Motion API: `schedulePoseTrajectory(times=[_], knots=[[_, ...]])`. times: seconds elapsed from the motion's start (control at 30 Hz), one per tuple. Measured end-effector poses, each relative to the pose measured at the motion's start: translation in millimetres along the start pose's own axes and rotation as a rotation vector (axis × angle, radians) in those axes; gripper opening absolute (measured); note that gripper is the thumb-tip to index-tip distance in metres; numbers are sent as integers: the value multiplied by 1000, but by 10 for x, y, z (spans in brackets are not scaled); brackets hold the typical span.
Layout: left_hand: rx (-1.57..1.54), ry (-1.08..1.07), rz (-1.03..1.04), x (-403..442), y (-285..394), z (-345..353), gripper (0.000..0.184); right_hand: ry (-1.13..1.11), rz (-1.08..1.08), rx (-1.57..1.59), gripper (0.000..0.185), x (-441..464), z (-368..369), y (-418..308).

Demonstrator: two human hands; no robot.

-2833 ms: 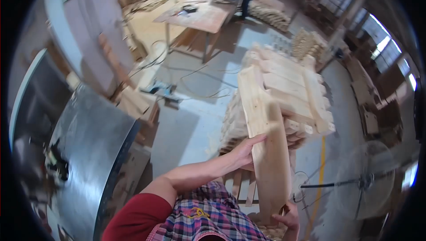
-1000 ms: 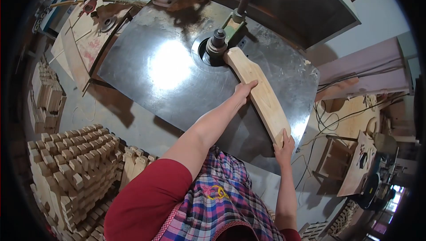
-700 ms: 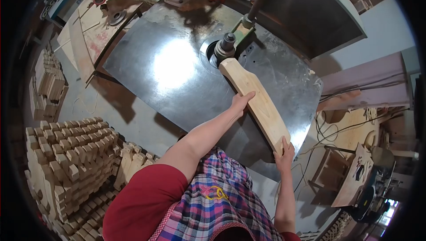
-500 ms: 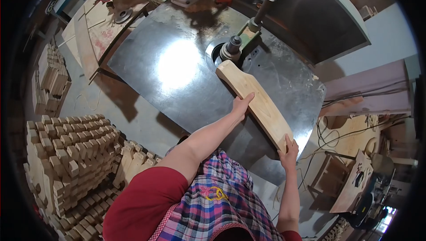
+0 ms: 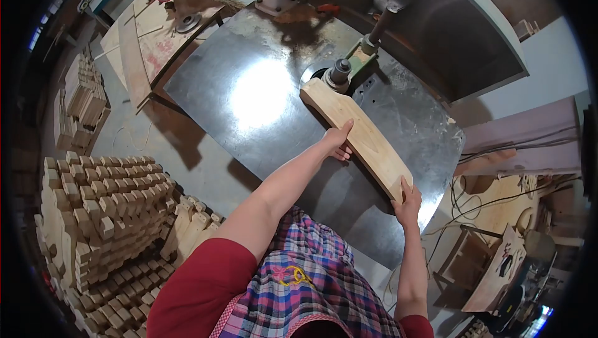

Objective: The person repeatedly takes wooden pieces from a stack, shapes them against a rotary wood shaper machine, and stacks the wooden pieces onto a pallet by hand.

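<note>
A pale wooden board [image 5: 367, 142] with a shaped, narrowed far end lies slantwise over the metal machine table [image 5: 218, 132]. Its far end is beside the upright spindle [image 5: 339, 73], near the round opening; whether wood and cutter touch, I cannot tell. My left hand [image 5: 339, 141] grips the board's near long edge, thumb on top and fingers down at the side. At the near end, my right hand [image 5: 408, 204] holds the board with its fingers around the corner.
Behind the spindle stands a curved dark metal guard [image 5: 436, 33]. Stacked wooden pieces [image 5: 106, 207] rise from the floor at the left. A side table [image 5: 156, 42] holds offcuts and a metal disc. Cables [image 5: 523, 142] run along the right side.
The board has shifted left relative to the spindle, bringing its narrowed part past it. Both hands have moved along with it. The whole view has shifted slightly right.
</note>
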State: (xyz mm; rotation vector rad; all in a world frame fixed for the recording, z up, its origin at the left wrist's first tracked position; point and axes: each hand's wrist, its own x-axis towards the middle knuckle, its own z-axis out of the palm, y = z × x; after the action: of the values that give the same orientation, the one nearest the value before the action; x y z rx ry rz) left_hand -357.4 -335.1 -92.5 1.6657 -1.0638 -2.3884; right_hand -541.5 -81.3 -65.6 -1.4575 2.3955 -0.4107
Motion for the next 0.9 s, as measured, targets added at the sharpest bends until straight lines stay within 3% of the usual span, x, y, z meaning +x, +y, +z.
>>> schedulePoseTrajectory(times=[0.27,0.33,0.4,0.47,0.5,0.57,0.63,0.9], knots=[[-166,237,155,-6,-321,-248,72,75,-114,29,71,78,110,-228],[-256,246,178,-106,-457,-487,72,379,-282,-121,52,45,285,-559],[-453,210,203,-168,-621,-833,63,305,-239,73,36,-145,576,-1047],[-668,158,280,-156,-706,-1347,56,-236,232,372,29,-231,702,-1702],[-788,56,312,-245,-625,-1636,49,-316,334,789,45,-172,897,-1877],[-788,54,272,-335,-469,-2125,46,-388,796,1395,55,165,1066,-2221],[-843,90,201,-372,-318,-2570,42,-97,867,1632,63,518,1233,-2567],[-947,-25,206,-320,190,-3748,38,142,914,1453,60,1473,1835,-3659]])
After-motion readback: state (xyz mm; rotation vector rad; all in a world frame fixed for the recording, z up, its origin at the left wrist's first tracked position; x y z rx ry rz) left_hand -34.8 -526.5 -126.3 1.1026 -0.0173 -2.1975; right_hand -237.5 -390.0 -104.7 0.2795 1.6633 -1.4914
